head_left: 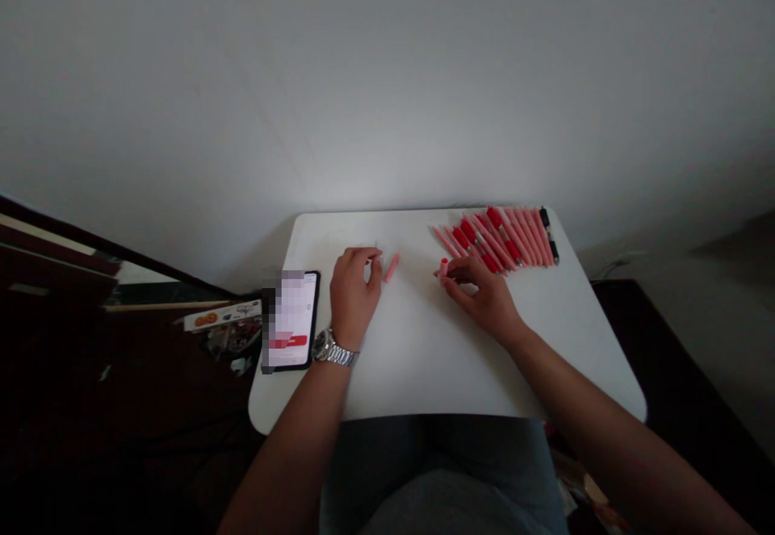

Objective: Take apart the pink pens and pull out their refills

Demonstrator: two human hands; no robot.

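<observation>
My left hand (354,289), with a metal watch on its wrist, rests on the white table (424,357) with its fingers curled round a thin small part that I cannot name. A loose pink pen piece (391,266) lies just to the right of its fingertips. My right hand (481,293) is closed on a short pink pen part (444,267), held at the fingertips. It sits at the near left end of a row of pink and red pens (496,238) laid side by side at the table's far right.
A phone (291,321) with a lit screen lies at the table's left edge. A black pen (549,235) ends the row on the right. A white wall stands behind the table. Dark clutter and a printed box (221,315) sit low on the left.
</observation>
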